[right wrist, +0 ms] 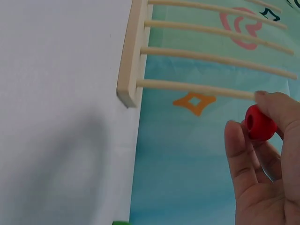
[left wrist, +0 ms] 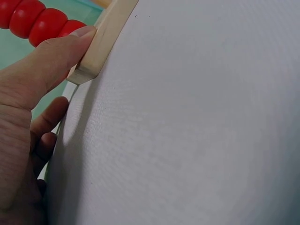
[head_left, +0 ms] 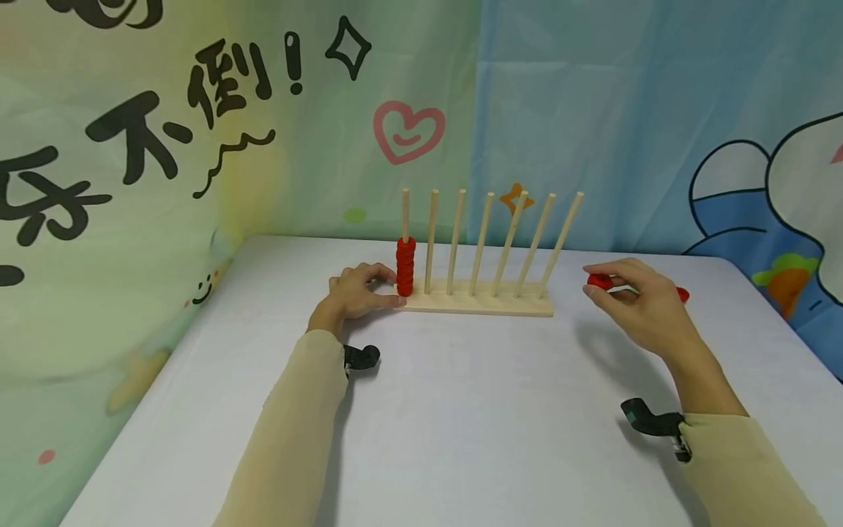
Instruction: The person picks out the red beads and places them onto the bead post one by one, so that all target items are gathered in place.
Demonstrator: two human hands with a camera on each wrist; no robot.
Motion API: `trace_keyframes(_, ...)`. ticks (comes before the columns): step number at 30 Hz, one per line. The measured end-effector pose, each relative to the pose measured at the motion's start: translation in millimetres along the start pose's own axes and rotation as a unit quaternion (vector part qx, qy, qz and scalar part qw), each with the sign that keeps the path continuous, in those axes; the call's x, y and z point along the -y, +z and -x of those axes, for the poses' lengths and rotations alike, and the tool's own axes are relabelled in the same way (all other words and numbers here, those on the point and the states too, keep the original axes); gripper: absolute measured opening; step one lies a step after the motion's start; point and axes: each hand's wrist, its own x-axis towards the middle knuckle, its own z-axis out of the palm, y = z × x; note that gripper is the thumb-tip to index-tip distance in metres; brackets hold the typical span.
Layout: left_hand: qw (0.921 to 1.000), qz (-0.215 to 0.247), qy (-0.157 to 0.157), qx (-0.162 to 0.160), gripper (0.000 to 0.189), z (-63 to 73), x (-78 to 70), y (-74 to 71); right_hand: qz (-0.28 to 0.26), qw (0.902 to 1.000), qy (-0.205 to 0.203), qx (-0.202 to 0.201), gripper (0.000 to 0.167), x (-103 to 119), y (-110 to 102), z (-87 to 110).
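A wooden peg stand [head_left: 474,307] with a row of several upright rods stands at the far side of the table. Red beads [head_left: 405,267] are stacked on its leftmost rod; the other rods carry none. My left hand [head_left: 358,291] holds the base's left end, its thumb [left wrist: 77,44] on the wood beside the lowest bead. Its other fingers are partly hidden behind the stand. To the right of the stand, above the table, my right hand [head_left: 642,304] pinches a single red bead [right wrist: 260,123] between thumb and fingers. The bead's hole shows in the right wrist view.
Another red piece [head_left: 683,294] shows just behind my right hand, mostly hidden by it. A bit of something green [right wrist: 121,223] is at the bottom of the right wrist view. Behind the white table [head_left: 487,424] hangs a printed cloth [head_left: 553,110].
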Motion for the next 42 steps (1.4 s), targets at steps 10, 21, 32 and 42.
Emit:
trace_keyframes(10, 1.0000, -0.001, 0.000, 0.003, 0.048, 0.4, -0.8, -0.7, -0.018, 0.9997, -0.003, 0.014, 0.029, 10.3, 17.8, -6.3)
trace_keyframes(21, 1.0000, -0.007, -0.001, 0.003, 0.049, -1.1, -2.0, -1.8, -0.039, 0.9976, -0.048, 0.031, 0.033, 41.2, 34.4, -9.0)
trace_keyframes(32, 1.0000, -0.006, -0.004, 0.000, 0.049, -0.4, -2.7, 0.1, -0.054, 0.9956, -0.042, 0.064, 0.034, 44.0, 50.6, -14.7)
trace_keyframes(42, 1.0000, -0.005, -0.004, -0.004, 0.050, 1.1, -1.8, -1.5, -0.099, 0.9879, -0.050, 0.109, 0.041, 43.4, 64.8, -22.2)
